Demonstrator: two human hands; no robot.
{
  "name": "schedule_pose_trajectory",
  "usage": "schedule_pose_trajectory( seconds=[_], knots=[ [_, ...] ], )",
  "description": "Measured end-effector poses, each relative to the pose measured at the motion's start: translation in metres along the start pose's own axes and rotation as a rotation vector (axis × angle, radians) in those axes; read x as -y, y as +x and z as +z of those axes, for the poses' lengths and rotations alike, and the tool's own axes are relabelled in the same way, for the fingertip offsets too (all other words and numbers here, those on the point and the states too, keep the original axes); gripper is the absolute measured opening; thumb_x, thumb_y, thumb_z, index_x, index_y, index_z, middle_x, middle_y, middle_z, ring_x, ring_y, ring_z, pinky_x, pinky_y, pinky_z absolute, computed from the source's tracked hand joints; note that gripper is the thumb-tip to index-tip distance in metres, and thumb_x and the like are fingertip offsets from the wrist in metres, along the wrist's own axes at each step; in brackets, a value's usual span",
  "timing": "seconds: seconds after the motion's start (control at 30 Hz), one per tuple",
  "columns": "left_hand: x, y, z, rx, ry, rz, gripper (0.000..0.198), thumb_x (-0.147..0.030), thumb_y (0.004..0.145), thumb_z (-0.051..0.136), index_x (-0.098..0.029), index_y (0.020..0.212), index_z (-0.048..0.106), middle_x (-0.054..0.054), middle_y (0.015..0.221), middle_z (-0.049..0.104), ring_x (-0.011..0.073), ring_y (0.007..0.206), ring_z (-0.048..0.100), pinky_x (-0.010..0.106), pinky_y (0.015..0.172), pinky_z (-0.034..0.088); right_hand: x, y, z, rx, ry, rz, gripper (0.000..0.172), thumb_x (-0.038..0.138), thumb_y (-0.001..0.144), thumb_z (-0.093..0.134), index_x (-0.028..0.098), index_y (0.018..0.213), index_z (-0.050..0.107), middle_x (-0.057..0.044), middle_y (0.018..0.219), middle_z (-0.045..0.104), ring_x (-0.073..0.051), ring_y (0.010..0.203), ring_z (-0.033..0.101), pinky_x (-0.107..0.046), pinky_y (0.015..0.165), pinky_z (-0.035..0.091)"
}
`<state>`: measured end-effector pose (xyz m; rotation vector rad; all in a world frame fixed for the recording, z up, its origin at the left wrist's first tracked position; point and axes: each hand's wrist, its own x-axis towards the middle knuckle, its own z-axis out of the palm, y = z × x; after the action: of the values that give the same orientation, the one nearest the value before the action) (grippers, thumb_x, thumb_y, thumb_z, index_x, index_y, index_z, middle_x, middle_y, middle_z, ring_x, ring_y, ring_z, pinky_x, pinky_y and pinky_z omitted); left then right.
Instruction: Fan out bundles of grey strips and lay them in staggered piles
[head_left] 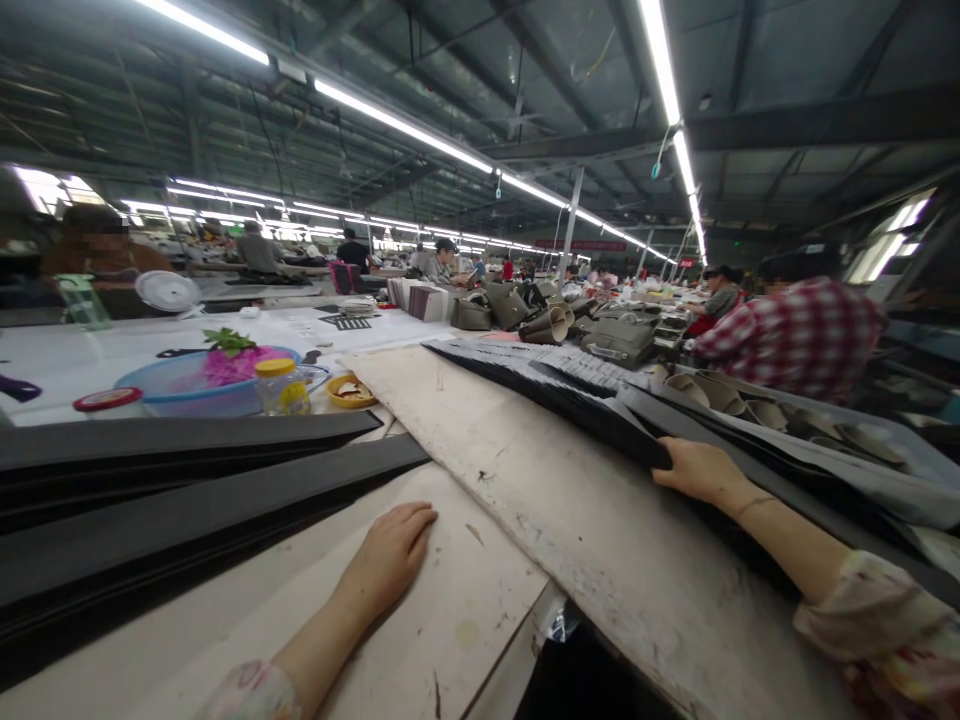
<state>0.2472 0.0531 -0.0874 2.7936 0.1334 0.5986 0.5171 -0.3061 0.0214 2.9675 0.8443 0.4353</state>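
My left hand (397, 550) lies palm down on a pale, stained board (450, 620), fingers flat, holding nothing. Over on the right, my right hand (694, 468) pinches the edge of a black sheet in a fanned stack of dark sheets (555, 400). That stack lies along the far right side of a second pale board (517, 480), which slants across in front of me. Its sheets show grey-white edges at the far end. The fingertips of my right hand are partly hidden behind the sheet's edge.
Long grey-and-black strips (195, 490) lie in stacks at left. Beyond them are a blue basin (172, 385), a yellow-lidded jar (281, 385) and a yellow bowl (350, 390). Grey bags (615, 335) stand farther back. A person in a checked shirt (802, 325) works at right.
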Motion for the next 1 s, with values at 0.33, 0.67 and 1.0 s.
schedule_pose_trajectory(
  seconds=[0.33, 0.67, 1.0],
  knots=[
    [-0.004, -0.001, -0.003, -0.007, 0.007, 0.011, 0.03, -0.021, 0.085, 0.038, -0.017, 0.105, 0.06, 0.007, 0.113, 0.059, 0.0202, 0.106, 0.053, 0.037, 0.094, 0.041, 0.104, -0.082, -0.001, 0.058, 0.023, -0.245, 0.045, 0.023, 0.065, 0.052, 0.013, 0.11, 0.054, -0.015, 0.1, 0.062, -0.028, 0.093, 0.058, -0.038, 0.076, 0.047],
    [-0.007, -0.005, -0.007, -0.007, -0.033, 0.016, 0.029, -0.019, 0.085, 0.038, -0.018, 0.105, 0.059, 0.006, 0.11, 0.06, 0.0187, 0.104, 0.052, 0.034, 0.095, 0.04, 0.115, -0.106, -0.011, 0.113, 0.155, -0.331, 0.056, 0.057, 0.077, 0.044, 0.018, 0.116, 0.054, -0.014, 0.111, 0.058, -0.029, 0.101, 0.054, -0.042, 0.086, 0.045],
    [-0.013, -0.014, -0.008, -0.017, -0.008, 0.0, 0.029, -0.019, 0.086, 0.038, -0.017, 0.107, 0.057, 0.007, 0.11, 0.058, 0.0186, 0.104, 0.051, 0.032, 0.094, 0.038, 0.075, -0.059, 0.016, 0.508, 0.382, -0.197, 0.074, 0.065, 0.075, 0.037, 0.015, 0.128, 0.044, -0.008, 0.133, 0.044, -0.025, 0.121, 0.04, -0.034, 0.103, 0.03]
  ],
)
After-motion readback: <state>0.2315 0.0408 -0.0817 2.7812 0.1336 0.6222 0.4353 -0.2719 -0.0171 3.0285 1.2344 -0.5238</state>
